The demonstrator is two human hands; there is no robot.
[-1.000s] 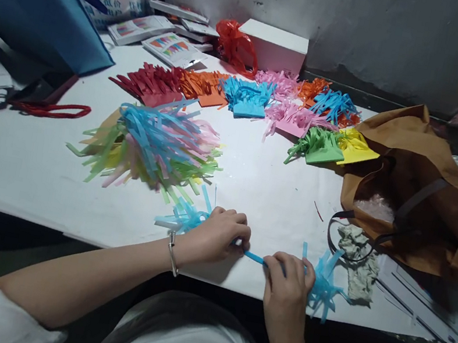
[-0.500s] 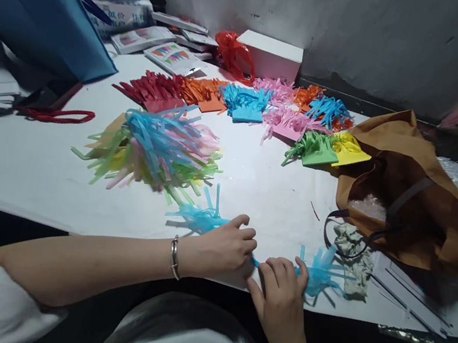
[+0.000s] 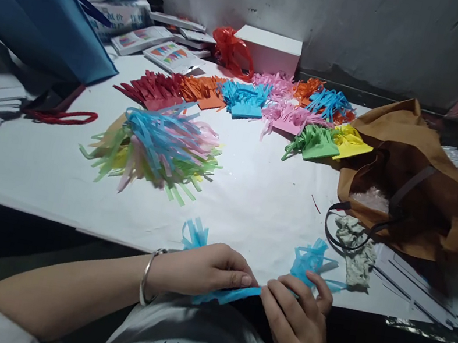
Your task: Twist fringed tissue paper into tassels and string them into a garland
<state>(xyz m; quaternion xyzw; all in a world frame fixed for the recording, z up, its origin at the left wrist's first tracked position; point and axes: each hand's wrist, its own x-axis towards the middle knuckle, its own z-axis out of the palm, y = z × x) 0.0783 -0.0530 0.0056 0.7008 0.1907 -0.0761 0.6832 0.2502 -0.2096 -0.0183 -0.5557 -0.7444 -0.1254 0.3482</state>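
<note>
My left hand (image 3: pixel 205 271) and my right hand (image 3: pixel 299 326) both pinch one light-blue fringed paper strip (image 3: pixel 229 294) at the table's near edge, above my lap. Its cut fringe sticks up past each hand, a tuft on the left (image 3: pixel 195 233) and another on the right (image 3: pixel 309 258). A silver bracelet (image 3: pixel 145 278) circles my left wrist. Beyond my hands lies a mixed pile of blue, pink, green and yellow fringed strips (image 3: pixel 158 144) on the white table (image 3: pixel 259 200).
Folded fringed papers in red, orange, blue, pink, green and yellow (image 3: pixel 245 100) lie across the back. A brown bag (image 3: pixel 421 188) and a crumpled cloth (image 3: pixel 355 247) sit at right. A blue bag (image 3: pixel 39 14), paper packets (image 3: pixel 170 54) and a white box (image 3: pixel 272 52) stand behind.
Both hands have drawn the blue strip back off the table toward my lap. The fringe ends now stand up beside my hands instead of lying flat.
</note>
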